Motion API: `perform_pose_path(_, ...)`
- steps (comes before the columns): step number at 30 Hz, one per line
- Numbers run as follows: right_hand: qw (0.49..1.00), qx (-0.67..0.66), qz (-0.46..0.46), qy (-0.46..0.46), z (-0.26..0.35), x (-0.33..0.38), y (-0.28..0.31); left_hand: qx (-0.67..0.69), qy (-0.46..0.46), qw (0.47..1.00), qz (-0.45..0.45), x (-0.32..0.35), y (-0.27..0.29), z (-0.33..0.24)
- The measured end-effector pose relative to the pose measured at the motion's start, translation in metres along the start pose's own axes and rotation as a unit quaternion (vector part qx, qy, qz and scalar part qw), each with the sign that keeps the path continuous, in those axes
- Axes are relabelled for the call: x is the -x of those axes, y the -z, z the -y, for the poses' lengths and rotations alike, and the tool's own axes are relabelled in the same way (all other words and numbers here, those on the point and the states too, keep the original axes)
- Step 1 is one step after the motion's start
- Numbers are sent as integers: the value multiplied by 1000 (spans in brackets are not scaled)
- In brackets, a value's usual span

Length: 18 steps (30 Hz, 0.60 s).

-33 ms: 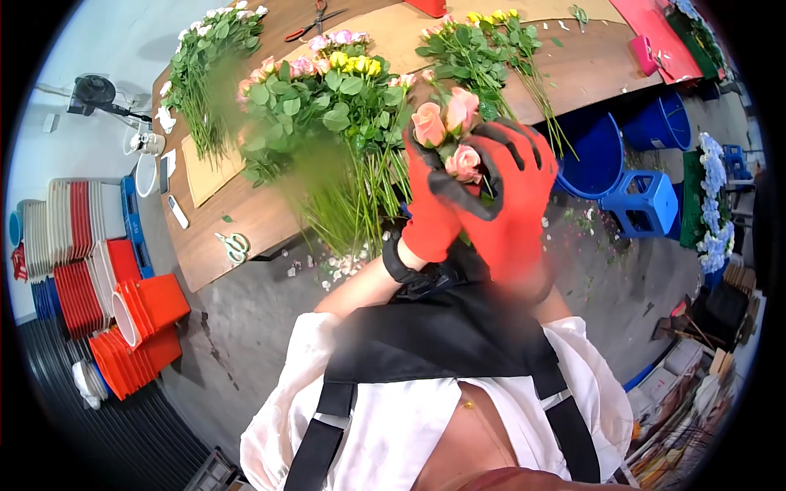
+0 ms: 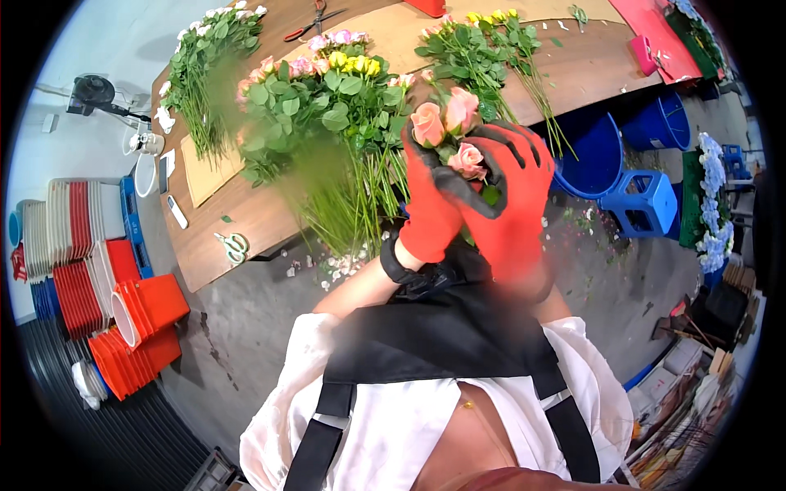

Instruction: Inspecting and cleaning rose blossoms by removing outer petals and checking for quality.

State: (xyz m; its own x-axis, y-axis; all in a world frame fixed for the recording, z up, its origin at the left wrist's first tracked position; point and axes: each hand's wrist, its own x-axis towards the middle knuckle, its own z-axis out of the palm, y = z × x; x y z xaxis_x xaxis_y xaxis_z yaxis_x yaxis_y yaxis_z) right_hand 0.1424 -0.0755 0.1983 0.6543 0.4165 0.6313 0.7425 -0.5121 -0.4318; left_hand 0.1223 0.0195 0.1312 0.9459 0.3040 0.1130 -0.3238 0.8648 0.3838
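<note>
Three peach-pink roses (image 2: pixel 428 124) stand bunched together in front of my chest. My left hand (image 2: pixel 426 211), in a red glove with a black palm, is closed around the bunch from the left, below the blooms. From the right, my right hand (image 2: pixel 517 184), gloved the same way, curves its fingers over the bunch, with thumb and palm next to the lowest bloom. A green leaf pokes out under that bloom. Most of the stems are hidden behind the gloves.
The wooden table (image 2: pixel 196 245) carries a large pile of pink and yellow roses (image 2: pixel 336 114), white roses (image 2: pixel 217 41), more cut roses (image 2: pixel 471 57), green-handled scissors (image 2: pixel 233 248) and red-handled shears (image 2: pixel 313 22). Blue bins (image 2: pixel 591 164) and a blue stool (image 2: pixel 643 204) stand right. Petals litter the floor.
The lowest rose has turned and risen slightly between my gloves, and more of the leaf under it shows. Both hands have shifted a little around the bunch.
</note>
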Motion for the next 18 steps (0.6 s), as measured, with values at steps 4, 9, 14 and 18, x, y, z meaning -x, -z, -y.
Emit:
perform_pose_path(4, 980, -187, 11, -66, -18, 9, -5, -320, 4, 947, -16, 1, -31, -25)
perform_pose_path(9, 821, -517, 50, -236, -35, 7, -3, -215, 214, 952, -45, 8, -14, -58)
perform_pose_path(14, 834, -493, 44, -244, -39, 5, -2, -204, 124, 966, -98, 13, -14, -53)
perform_pose_path(18, 865, -428, 74, -252, -39, 3, -3, -404, 68, 910, -71, 17, 26, -47)
